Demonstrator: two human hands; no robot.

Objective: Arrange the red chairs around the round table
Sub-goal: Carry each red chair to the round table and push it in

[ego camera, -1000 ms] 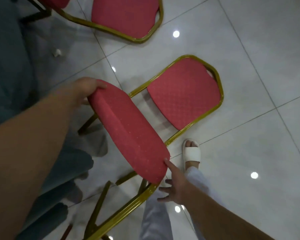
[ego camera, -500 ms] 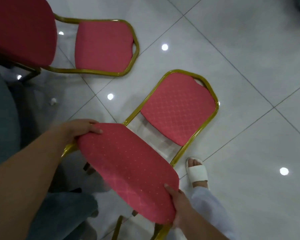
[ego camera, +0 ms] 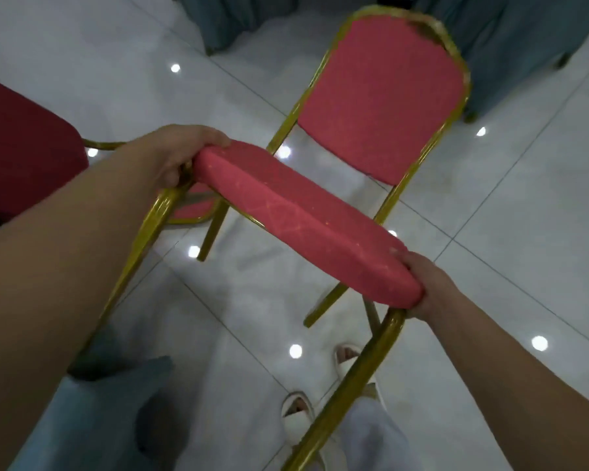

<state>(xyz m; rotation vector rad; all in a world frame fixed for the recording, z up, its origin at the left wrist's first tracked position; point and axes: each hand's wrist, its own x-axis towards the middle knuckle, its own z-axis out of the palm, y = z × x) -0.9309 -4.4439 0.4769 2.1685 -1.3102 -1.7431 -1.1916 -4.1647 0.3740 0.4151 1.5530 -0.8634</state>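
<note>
I hold a red chair with a gold metal frame by its padded seat (ego camera: 300, 219), tipped so its backrest (ego camera: 385, 96) points away from me and its legs stick toward me. My left hand (ego camera: 174, 154) grips the seat's left end, fingers curled over the edge. My right hand (ego camera: 425, 283) grips the right end, next to a gold leg (ego camera: 351, 385). A second red chair (ego camera: 21, 151) shows at the left edge, only partly in view. The round table is not clearly in view.
Grey-blue draped cloth (ego camera: 510, 39) hangs at the top, and more of it (ego camera: 92, 419) lies at the bottom left. My feet in white slippers (ego camera: 296, 416) stand on the glossy white tile floor (ego camera: 524, 215) below the chair.
The view has swung right and the chair has turned with it. The backrest now points up toward the draped cloth. Both hands still hold the seat's ends.
</note>
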